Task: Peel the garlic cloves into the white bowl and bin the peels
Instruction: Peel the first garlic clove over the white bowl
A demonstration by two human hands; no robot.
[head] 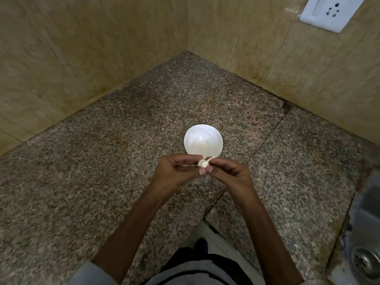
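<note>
**Clove pinched between both hands, just short of the bowl**

Starting at the left, tan wall tiles (61, 58) run down to the speckled granite surface (82, 182), and the two meet in a corner at the back. Coming in now, the left hand (174, 169) is raised over the surface. Its fingers (185, 159) are curled in and clamped on the left side of the garlic clove (203, 163), with the thumb tucked under it.

The clove sits dead centre, wedged between the two sets of fingertips. A strip of pale peel (211, 158) juts up and to the right from it. Just beyond stands the white bowl (213, 138), upright on the surface, its near rim hidden behind the clove and the fingertips.

On to the right hand (230, 171), where the fingers (222, 161) are bent and pinching the clove's right side. Both thumbnails show side by side below the clove.

Far right, a white socket plate (327, 11) sits high on the wall. A steel sink (368, 219) with its drain (365, 262) is at the lower edge.
</note>
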